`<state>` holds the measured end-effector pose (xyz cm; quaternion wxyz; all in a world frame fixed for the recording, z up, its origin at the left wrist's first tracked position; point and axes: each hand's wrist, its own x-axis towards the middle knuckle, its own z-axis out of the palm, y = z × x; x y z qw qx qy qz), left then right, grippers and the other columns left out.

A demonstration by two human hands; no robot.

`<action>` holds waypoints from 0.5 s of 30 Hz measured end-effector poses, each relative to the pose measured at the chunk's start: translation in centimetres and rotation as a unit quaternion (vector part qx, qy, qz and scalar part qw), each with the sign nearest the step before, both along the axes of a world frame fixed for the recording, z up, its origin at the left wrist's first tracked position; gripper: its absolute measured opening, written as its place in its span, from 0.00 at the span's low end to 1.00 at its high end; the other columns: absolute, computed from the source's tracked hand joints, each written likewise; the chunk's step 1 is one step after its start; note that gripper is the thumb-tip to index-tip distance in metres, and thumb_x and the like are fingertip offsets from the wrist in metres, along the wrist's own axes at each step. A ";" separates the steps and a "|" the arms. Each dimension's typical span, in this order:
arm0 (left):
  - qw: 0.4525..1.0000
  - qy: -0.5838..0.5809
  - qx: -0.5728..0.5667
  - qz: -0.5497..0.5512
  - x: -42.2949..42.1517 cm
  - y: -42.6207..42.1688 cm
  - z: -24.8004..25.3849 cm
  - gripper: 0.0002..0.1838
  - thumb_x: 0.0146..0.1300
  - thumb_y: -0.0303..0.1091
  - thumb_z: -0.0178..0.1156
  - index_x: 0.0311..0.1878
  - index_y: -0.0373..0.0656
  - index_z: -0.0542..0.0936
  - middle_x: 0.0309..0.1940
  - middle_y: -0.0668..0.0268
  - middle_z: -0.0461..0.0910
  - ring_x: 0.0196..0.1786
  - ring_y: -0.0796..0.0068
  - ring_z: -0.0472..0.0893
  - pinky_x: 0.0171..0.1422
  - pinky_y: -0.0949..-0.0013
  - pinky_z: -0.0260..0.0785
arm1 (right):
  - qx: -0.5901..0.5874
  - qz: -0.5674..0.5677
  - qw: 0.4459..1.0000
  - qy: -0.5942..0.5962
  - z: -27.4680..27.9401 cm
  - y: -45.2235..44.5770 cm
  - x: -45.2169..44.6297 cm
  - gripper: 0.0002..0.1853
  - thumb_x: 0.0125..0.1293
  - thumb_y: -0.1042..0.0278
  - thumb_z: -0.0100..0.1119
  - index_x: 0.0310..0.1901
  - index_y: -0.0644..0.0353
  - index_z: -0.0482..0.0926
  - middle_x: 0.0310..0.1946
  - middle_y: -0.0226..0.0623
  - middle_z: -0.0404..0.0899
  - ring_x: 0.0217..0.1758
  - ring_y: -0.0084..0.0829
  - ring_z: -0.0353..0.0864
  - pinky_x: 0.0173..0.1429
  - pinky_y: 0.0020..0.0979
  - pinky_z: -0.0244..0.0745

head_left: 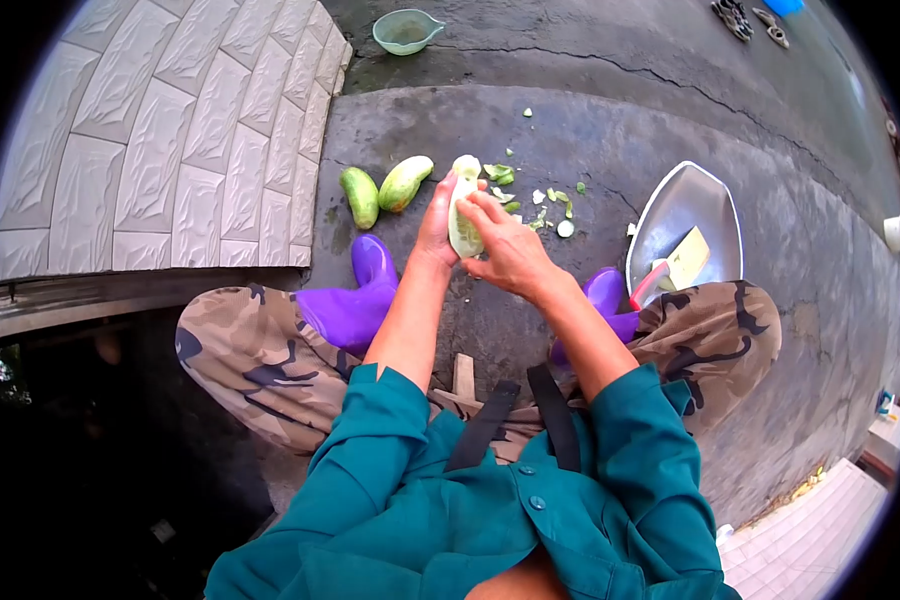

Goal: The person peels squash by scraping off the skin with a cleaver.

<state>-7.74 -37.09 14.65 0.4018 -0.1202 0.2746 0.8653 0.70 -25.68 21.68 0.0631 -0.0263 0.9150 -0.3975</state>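
Note:
A pale, peeled cucumber (462, 225) is held up between both hands over the concrete, its seedy cut face turned up. My left hand (436, 225) wraps around its left side. My right hand (510, 248) is bent over it from the right, fingers curled against the cut face; the fingertips are partly hidden. Two unpeeled yellow-green cucumbers (404, 184) lie on the ground to the left. Green peelings and pale scraps (545, 205) are scattered just beyond my right hand.
At right stands a metal scoop-shaped pan (653, 215) holding a red-handled, broad pale blade (688, 257). A pale green bowl (407, 33) sits far off. A tiled block (210, 150) borders the left. Purple boots (345, 310) flank my hands; shoes (733, 18) lie at top right.

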 end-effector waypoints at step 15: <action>0.998 -0.043 -0.028 -0.023 2.6 0.0 -2.9 0.18 0.71 0.51 0.47 0.49 0.47 0.76 0.40 0.64 0.80 0.42 0.68 0.82 0.48 0.62 0.78 | 0.010 -0.004 1.000 -0.017 -3.0 -0.4 1.2 0.31 0.40 0.69 0.68 0.51 0.58 0.70 0.54 0.43 0.69 0.51 0.51 0.77 0.51 0.46 0.77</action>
